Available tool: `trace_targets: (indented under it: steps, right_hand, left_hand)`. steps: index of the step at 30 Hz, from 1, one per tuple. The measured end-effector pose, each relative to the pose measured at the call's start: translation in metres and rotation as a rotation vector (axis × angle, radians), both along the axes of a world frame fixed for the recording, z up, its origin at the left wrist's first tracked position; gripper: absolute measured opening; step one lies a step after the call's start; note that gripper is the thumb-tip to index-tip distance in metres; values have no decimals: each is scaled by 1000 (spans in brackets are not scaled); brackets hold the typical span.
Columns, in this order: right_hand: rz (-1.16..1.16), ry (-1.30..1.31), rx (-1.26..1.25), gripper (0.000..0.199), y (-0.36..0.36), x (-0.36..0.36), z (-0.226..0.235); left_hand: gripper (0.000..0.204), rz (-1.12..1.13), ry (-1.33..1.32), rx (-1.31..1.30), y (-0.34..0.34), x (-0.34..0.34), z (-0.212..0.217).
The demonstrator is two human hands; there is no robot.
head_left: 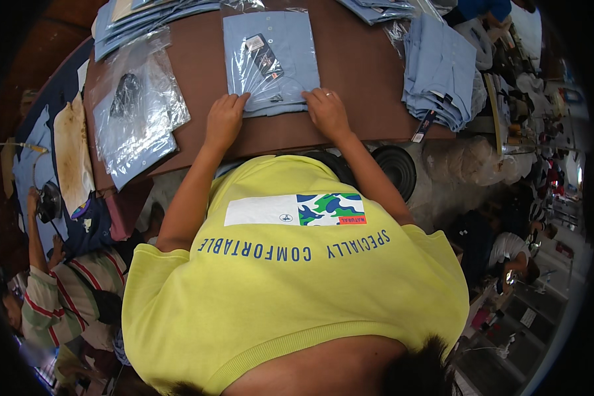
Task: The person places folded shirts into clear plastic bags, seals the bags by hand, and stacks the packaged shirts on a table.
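Note:
A folded light blue shirt [297, 49] lies flat in a clear plastic bag on the brown table, a dark hang tag [264, 56] on its front. At the bag's near left corner, my left hand [227, 119] pinches the plastic edge between thumb and fingers. My right hand [328, 113], with a ring on one finger, grips the near right corner the same way. The fingertips partly hide both corners.
Left of me lie more bagged blue shirts [138, 109]; a shirt stack [158, 16] sits behind them. Unbagged folded shirts [439, 69] are piled at right, beside a loose dark tag [423, 127]. A co-worker in a striped shirt [72, 297] holds an iron [49, 201] at far left.

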State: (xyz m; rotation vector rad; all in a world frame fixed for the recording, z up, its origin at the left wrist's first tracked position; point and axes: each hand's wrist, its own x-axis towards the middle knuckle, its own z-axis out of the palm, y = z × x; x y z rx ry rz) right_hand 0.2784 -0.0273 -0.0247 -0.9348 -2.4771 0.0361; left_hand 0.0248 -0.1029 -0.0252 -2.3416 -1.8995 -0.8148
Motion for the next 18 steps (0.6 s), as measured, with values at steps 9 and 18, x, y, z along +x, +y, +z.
trace_targets:
  steps: [9, 18]
  right_hand:
    - [74, 9, 11, 22, -11, 2, 6]
    - [45, -37, 115, 27, -4, -12, -7]
  left_hand:
    - [14, -27, -14, 171, -10, 5, 3]
    - [15, 44, 77, 168, -3, 3, 1]
